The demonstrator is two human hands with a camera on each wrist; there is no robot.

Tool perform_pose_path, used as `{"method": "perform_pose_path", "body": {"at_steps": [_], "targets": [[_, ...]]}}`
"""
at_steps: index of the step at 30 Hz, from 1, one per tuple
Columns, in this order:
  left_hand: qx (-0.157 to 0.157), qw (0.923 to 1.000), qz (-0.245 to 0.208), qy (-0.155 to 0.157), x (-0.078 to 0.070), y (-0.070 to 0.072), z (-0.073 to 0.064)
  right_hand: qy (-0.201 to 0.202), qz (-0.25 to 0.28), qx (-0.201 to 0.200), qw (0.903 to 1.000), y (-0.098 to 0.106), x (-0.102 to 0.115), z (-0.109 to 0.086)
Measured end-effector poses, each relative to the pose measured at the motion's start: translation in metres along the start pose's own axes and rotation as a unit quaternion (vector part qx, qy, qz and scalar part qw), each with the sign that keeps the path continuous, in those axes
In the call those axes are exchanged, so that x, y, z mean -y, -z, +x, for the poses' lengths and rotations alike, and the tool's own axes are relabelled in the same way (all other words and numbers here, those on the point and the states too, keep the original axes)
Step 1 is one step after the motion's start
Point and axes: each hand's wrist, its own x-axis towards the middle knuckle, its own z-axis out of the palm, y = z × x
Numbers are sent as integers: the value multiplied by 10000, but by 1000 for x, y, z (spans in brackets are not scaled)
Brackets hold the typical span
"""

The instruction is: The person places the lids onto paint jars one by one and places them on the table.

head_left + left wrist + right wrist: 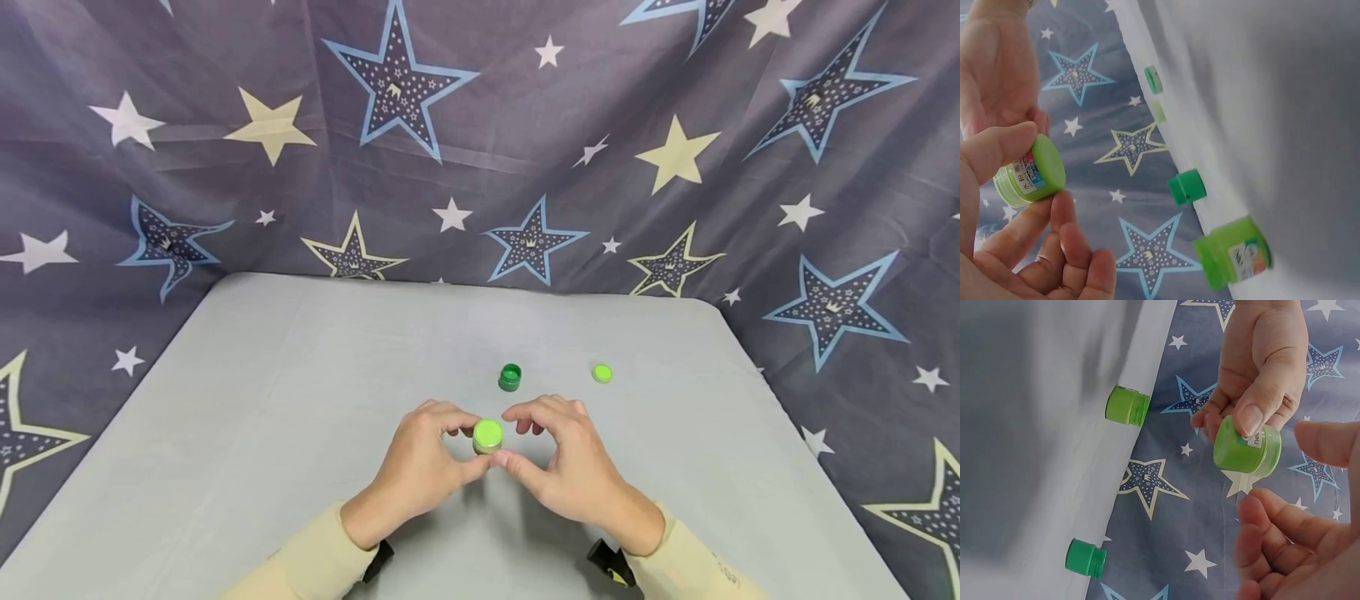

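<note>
L hand pinches the lime-green paint jar btwn thumb & fingers, thumb by the label, holding it approx. upright above the tabletop; R hand is just beside it w/ thumb & fingers parted, not gripping. Jar's prob. light, stiff plastic, maybe slick if paint-smeared, unlikely to shatter, so best hold = opposite sides of the body, top rim left free. Dark-green jar, 2nd lime-green jar & small lime disc, prob. a lid, sit on the tabletop.
</note>
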Motion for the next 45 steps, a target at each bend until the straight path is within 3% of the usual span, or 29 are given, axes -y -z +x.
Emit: {"method": "perform_pose_path", "body": {"at_steps": [13,22,32,45], "targets": [[-382,9986,336,166,6,19,10,-17,-400,-53,9992,3,-8,-4],[-362,9971,539,385,16,30,16,172,-804,-39,9966,6,-14,-9],[-518,9951,684,485,37,40,25,157,-1148,137,9932,7,-21,-16],[-403,9870,1066,1132,66,53,38,41,-1269,107,9919,10,-32,-19]]}}
